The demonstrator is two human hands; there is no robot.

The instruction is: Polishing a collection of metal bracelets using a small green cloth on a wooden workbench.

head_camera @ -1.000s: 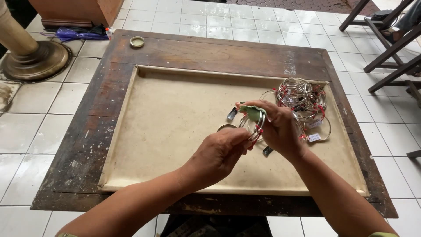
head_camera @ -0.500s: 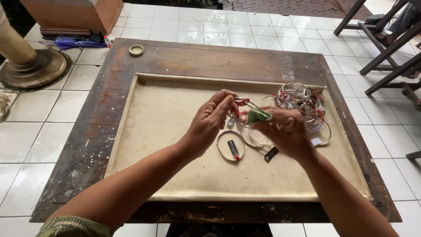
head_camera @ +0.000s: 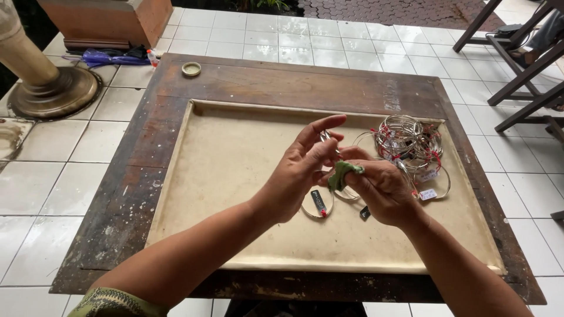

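Over the middle of a beige inset panel (head_camera: 235,176) in a dark wooden table (head_camera: 294,82), my left hand (head_camera: 299,167) pinches a thin silver bangle (head_camera: 326,138) between thumb and fingers. My right hand (head_camera: 382,188) presses a small green cloth (head_camera: 342,174) against that bangle. Below the hands lies a silver bangle with a black tag (head_camera: 318,203); another dark tag (head_camera: 365,213) sits beside it. To the right, a pile of silver bangles (head_camera: 408,138) tied with red threads and white tags rests on the panel.
A small round lid (head_camera: 191,69) sits on the table's far left corner. On the tiled floor stand a pillar base (head_camera: 50,88) at left, a blue bundle (head_camera: 111,57) by a brick plinth, and dark wooden chair legs (head_camera: 523,76) at right.
Both hands rose slightly and shifted toward the panel's middle. The left hand's fingers have spread more upward while the green cloth stays against the bangle.
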